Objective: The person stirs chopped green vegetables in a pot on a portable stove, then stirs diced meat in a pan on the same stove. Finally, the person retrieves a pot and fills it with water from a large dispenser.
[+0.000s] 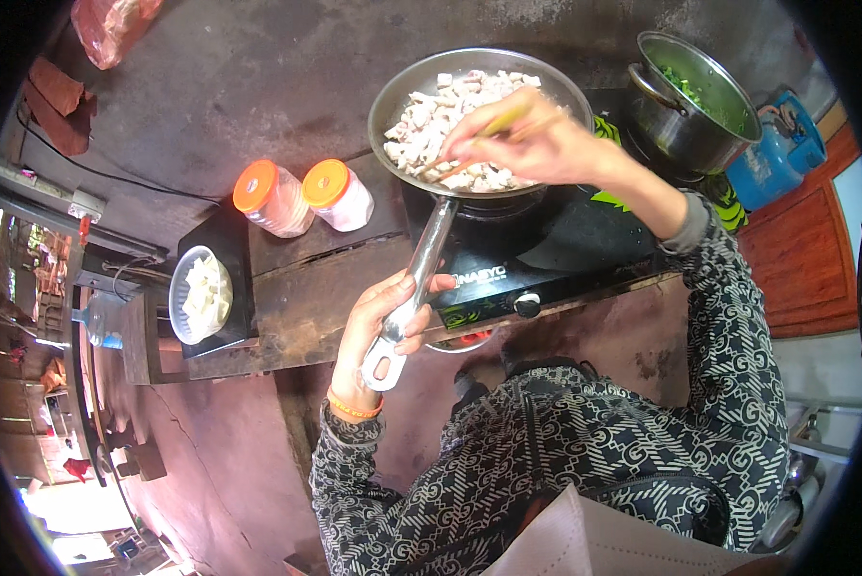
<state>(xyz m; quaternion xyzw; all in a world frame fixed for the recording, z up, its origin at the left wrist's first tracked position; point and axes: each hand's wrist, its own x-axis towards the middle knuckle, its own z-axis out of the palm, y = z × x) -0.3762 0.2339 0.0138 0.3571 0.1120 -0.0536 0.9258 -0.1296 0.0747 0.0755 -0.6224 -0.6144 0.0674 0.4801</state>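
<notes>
A steel frying pan point(380, 115) full of small pale diced pieces point(414, 125), which look like meat, sits on the left burner of a black glass-topped gas stove point(575, 240). My left hand point(371, 322) is closed around the pan's long metal handle point(433, 240), near its looped end. Over the pan, my right hand point(537, 149) grips a pair of wooden chopsticks point(442, 174), slightly blurred. Their tips reach down among the pieces at the pan's near side. My right hand and wrist cover part of the pan's right half.
On the right burner stands a deep steel pot point(663, 120) with chopped greens; a blue gas cylinder point(772, 163) is beyond it. Two orange-lidded jars point(275, 204) stand left of the stove. Farther left is a white bowl point(179, 302) of white chunks, near the wooden counter's point(306, 307) end.
</notes>
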